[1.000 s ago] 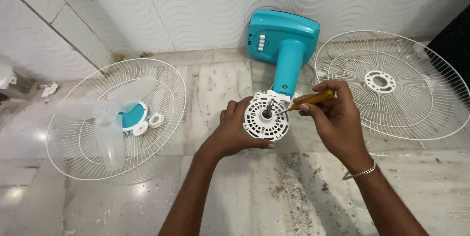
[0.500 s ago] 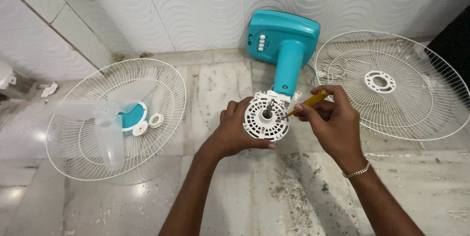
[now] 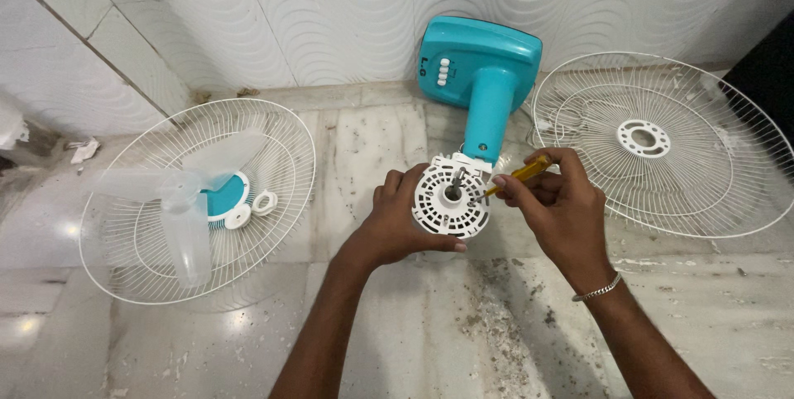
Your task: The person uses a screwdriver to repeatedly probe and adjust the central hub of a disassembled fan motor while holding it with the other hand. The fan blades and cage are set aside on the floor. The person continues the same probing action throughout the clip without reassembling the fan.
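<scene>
fan motor housing gripped by left hand, screwdriver in right hand.

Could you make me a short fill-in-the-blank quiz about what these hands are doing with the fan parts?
1. The right hand holds a screwdriver with a ____ handle.
2. The left hand grips the round white motor housing of a ____ fan stand.
3. The clear fan blade lies on the wire grille on the person's ____ side.

Missing words: yellow; teal; left

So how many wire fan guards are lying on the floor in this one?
2. One wire guard lies to the left, with the clear fan blade on it. The other wire guard lies to the right, beside the teal fan base. None appears hidden.
</scene>
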